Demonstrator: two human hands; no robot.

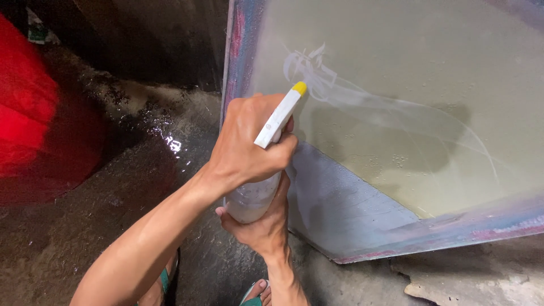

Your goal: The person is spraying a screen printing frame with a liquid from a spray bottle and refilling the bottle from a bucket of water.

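My left hand (249, 141) grips a spray bottle (266, 156) by its trigger head, my right hand (262, 225) cups its base, nozzle just beside the wet framed screen (396, 113) standing on the floor (85, 226)

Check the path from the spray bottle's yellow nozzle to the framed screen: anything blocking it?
Nothing visible. The nozzle points straight at the framed screen; only spray mist lies between. Left hand grips the spray bottle, right hand supports its base.
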